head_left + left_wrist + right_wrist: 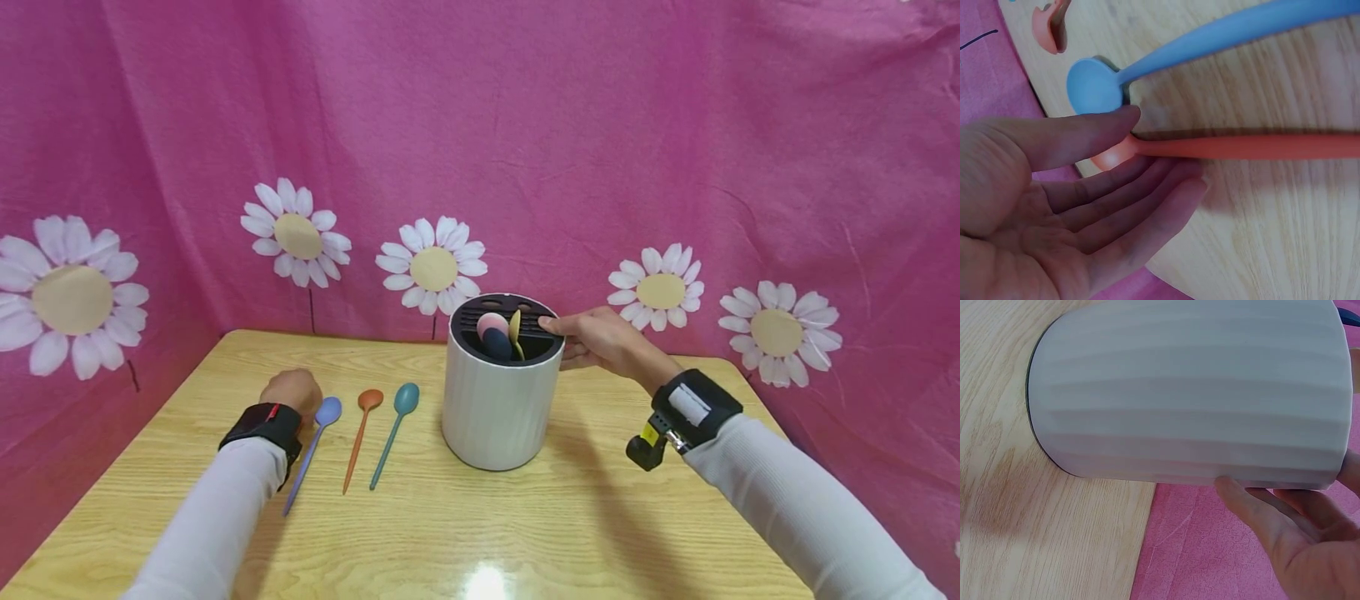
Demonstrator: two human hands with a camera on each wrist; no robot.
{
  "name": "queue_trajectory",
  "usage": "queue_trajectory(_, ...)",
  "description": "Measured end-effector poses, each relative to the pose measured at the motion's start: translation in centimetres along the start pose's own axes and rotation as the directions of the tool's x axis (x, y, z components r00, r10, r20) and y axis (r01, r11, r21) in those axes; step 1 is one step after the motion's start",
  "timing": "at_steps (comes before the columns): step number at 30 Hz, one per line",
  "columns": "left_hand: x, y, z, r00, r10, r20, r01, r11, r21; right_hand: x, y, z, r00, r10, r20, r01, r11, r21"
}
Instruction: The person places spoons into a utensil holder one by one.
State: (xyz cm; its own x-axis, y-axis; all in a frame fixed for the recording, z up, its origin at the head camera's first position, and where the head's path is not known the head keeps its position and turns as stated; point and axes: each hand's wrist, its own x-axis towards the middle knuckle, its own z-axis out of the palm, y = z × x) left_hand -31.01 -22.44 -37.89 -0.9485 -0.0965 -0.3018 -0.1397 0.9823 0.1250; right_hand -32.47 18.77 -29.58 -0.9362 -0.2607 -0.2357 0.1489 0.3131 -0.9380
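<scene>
On the table's left side, my left hand (292,392) is above an orange-red spoon (1241,147), its thumb and fingers spread about the bowl without closing. That spoon is hidden under the hand and arm in the head view. Beside it lies a blue spoon (327,412), then an orange spoon (369,400) and a teal spoon (406,398). My right hand (607,337) holds the white ribbed utensil holder (495,417) by its right side, with the thumb over the black top's edge and fingers against the wall.
Pink, dark blue and yellow utensils (492,323) stick out of the holder's slotted black top (491,304). A pink cloth (525,125) with daisies hangs behind and beside the wooden table (420,550).
</scene>
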Motion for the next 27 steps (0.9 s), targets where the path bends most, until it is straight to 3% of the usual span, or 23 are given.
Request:
queue_trajectory(4, 0.04, 0.02, 0.23, 0.999, -0.036, -0.021, 0.035, 0.998, -0.052, -0.01, -0.04, 0.04, 1.000, -0.001, 0.000, 0.001, 1.000, 0.010)
queue_trajectory(14, -0.07, -0.01, 0.27, 0.997, -0.058, -0.046, 0.054, 0.996, -0.073, -0.09, 0.05, -0.02, 1.000, -0.003, 0.002, 0.003, 1.000, -0.004)
queue_trajectory(27, -0.51, -0.33, 0.50, 0.996, -0.021, -0.086, 0.013, 0.995, -0.096, 0.10, 0.23, -0.04, 1.000, -0.004, -0.003, 0.004, 1.000, 0.001)
